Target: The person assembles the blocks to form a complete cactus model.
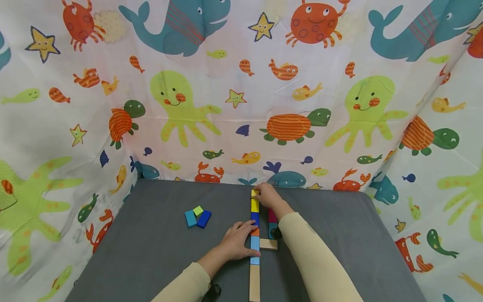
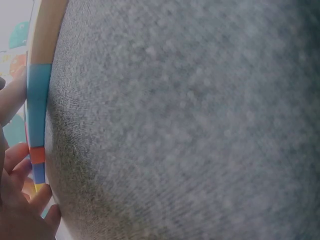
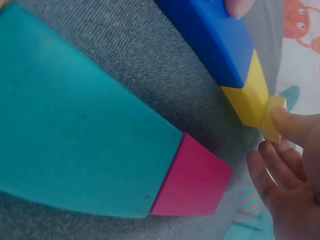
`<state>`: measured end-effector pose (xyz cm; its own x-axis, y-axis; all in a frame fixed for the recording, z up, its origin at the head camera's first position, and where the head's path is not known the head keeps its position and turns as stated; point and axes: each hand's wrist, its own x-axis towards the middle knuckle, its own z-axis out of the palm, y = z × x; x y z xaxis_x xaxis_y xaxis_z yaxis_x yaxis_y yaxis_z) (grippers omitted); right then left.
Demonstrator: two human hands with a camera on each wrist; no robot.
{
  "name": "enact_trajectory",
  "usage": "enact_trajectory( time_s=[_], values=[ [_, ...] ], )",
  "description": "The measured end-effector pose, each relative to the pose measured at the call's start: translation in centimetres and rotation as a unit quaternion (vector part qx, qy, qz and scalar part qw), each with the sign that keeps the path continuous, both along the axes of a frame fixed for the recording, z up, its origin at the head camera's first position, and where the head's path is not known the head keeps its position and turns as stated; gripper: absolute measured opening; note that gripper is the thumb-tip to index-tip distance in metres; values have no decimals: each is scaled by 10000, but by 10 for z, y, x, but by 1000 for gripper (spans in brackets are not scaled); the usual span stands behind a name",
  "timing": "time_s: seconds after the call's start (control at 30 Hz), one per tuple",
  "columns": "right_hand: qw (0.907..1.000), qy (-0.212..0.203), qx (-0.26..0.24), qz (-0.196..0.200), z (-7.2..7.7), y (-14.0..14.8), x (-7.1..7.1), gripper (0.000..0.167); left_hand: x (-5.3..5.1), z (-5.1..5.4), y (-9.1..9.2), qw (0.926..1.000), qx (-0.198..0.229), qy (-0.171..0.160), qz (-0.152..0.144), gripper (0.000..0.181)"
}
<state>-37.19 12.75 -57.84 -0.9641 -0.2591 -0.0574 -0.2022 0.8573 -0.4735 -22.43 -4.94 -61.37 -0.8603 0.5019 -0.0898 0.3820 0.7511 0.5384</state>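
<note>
A straight row of blocks runs away from me on the grey table. Its near end is a plain wooden block (image 1: 255,282), followed by light blue (image 1: 255,242), orange (image 1: 255,232), dark blue (image 1: 255,216) and yellow (image 1: 255,205) pieces. At the far end my right hand (image 1: 268,196) pinches a small yellow block (image 3: 272,120) between thumb and fingers, up against the longer yellow one. My left hand (image 1: 235,242) rests along the row's left side, fingers spread; its fingertips touch near the orange and dark blue blocks, its thumb the light blue part.
Right of the row, a wooden block (image 1: 268,244) juts sideways, with a teal block (image 3: 85,120) and a magenta block (image 3: 192,180) lined up beyond it. Blue and green loose blocks (image 1: 204,219) lie to the left. A sea-animal cloth (image 1: 234,126) hangs behind the grey table (image 1: 158,235).
</note>
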Motion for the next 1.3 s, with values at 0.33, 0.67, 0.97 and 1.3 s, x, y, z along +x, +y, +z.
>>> enact_trajectory(
  time_s=[0.33,0.67,0.97,1.3],
  values=[
    [9997,-149,72,192,0,-3,-1,32,0,-2,-2,9998,64,160,-81,86],
    [9991,-408,22,114,1,-1,1,37,2,1,-1,9999,-54,125,-1,87],
    [9994,-63,-276,188,12,6,11,38,3,0,-1,9998,-78,175,27,86],
    [9968,600,-529,95,16,16,44,39,3,1,1,9998,-38,184,8,86]
  ],
)
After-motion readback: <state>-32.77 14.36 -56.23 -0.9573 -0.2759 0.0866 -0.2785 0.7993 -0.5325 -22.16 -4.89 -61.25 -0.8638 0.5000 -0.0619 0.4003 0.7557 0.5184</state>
